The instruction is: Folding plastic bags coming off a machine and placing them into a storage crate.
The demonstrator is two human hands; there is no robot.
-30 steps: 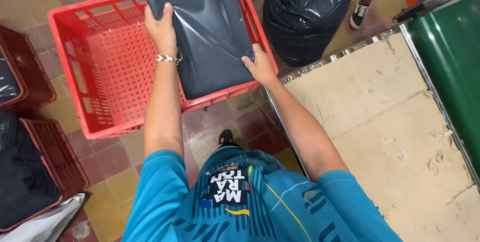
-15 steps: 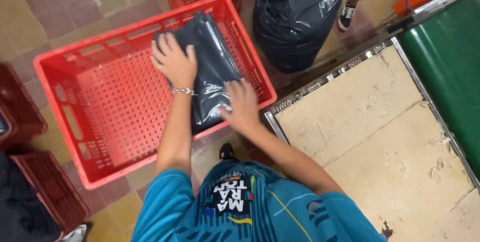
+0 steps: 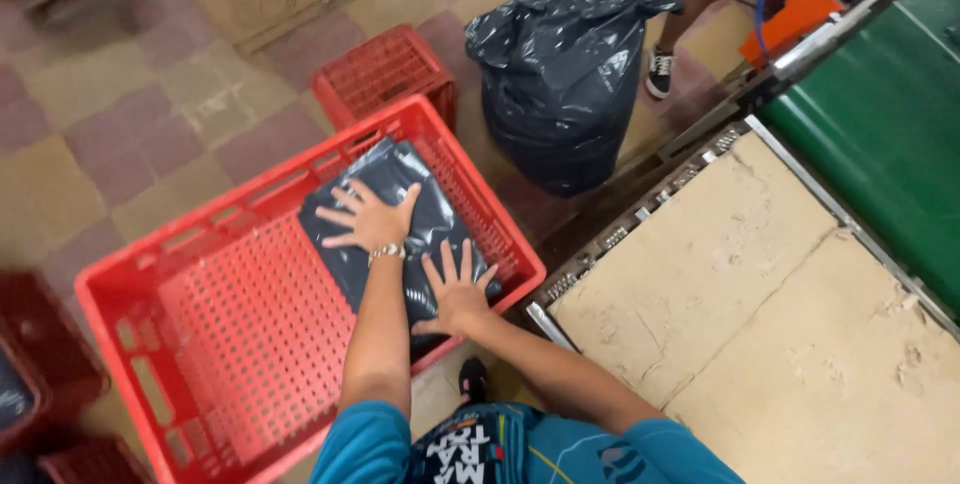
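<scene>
The person wears a short-sleeved teal blue shirt (image 3: 520,449) with a dark front panel, white lettering and thin yellow lines; a silvery bracelet (image 3: 385,253) circles the left wrist, a dark shoe (image 3: 473,380) shows below, forearms bare

Looks like a small packing or dispatch workshop, not a home. Worn checkered tile floor (image 3: 150,124) in dull red and tan. Stacked with red perforated plastic crates (image 3: 250,344), one more (image 3: 385,69) behind and others at the left edge. Holds a dark plastic-wrapped parcel (image 3: 400,214) in the near crate, a bulging black refuse sack (image 3: 565,74), a counter (image 3: 760,304) topped with scuffed cardboard sheets, and beside it a green conveyor belt (image 3: 885,124) with an orange machine (image 3: 800,14).
</scene>
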